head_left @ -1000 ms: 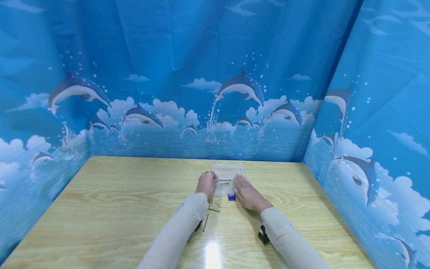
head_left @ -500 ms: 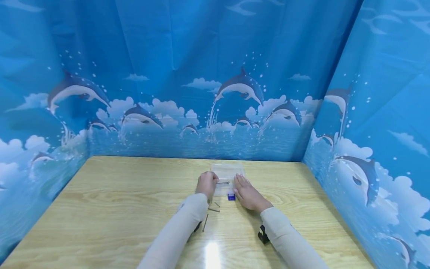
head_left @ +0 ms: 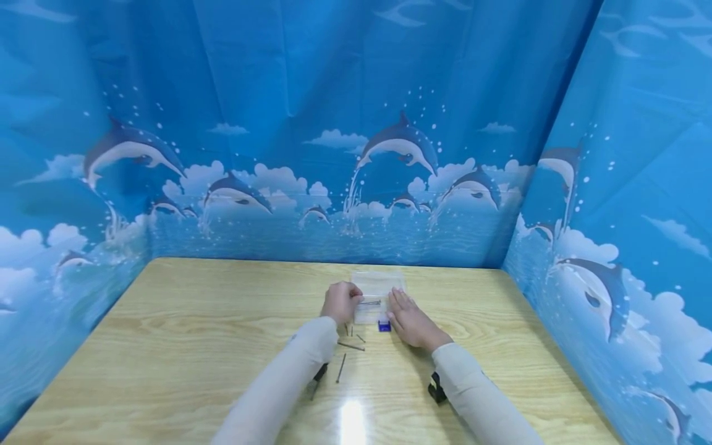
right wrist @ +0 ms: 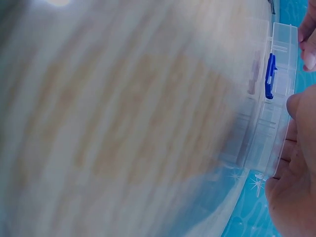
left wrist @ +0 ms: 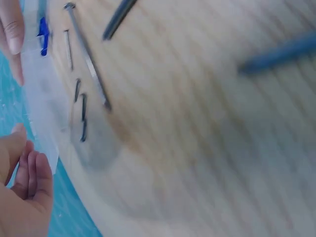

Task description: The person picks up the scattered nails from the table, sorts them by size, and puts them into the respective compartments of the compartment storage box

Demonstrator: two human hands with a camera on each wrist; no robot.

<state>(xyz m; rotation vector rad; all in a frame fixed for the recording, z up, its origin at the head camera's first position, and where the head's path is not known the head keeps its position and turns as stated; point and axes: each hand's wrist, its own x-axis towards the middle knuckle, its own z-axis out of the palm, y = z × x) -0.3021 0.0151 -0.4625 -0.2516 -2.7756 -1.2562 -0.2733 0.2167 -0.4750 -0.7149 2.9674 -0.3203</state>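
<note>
A clear plastic box (head_left: 366, 316) with a blue latch (head_left: 384, 326) stands near the table's back edge, its transparent lid (head_left: 377, 281) laid back. Long nails (head_left: 369, 303) lie across its inside. My left hand (head_left: 339, 301) hovers at the box's left side; in the left wrist view its thumb and loosely bent fingers (left wrist: 33, 173) show nothing between them. My right hand (head_left: 410, 318) rests along the right side with fairly straight fingers touching it. In the right wrist view the thumb (right wrist: 295, 104) lies right at the box's edge.
Several loose nails lie on the wooden table (head_left: 194, 346) in front of the box, among them a long nail (head_left: 341, 368) and another long nail (head_left: 351, 347). A blue dolphin-print curtain (head_left: 278, 123) hangs behind the table and along its right side.
The long nail that my left hand held over the box now lies beside another inside it. The left hand has since drawn slightly left. My right hand stays in place.
</note>
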